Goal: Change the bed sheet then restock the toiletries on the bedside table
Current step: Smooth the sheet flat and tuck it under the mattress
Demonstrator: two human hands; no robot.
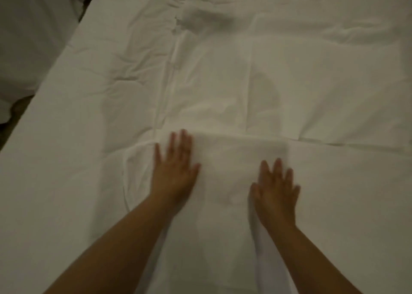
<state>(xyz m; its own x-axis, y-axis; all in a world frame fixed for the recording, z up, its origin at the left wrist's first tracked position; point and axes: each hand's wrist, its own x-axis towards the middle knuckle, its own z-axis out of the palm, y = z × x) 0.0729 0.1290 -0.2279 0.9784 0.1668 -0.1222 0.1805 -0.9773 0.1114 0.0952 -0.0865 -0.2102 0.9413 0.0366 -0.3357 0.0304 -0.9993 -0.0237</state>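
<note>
A white bed sheet (223, 75) covers the whole bed, creased along fold lines and wrinkled at the far end. A raised fold of the sheet (240, 151) lies just ahead of my hands. My left hand (175, 171) rests flat on the sheet, palm down, fingers spread and pointing away from me. My right hand (275, 189) lies flat too, a little nearer and to the right, fingers apart. Neither hand grips the cloth. Both hands are slightly blurred. No toiletries or bedside table are in view.
The bed's left edge (44, 79) runs diagonally from the top centre to the left side. Beyond it a heap of white linen (29, 37) lies on the dark floor (20, 108).
</note>
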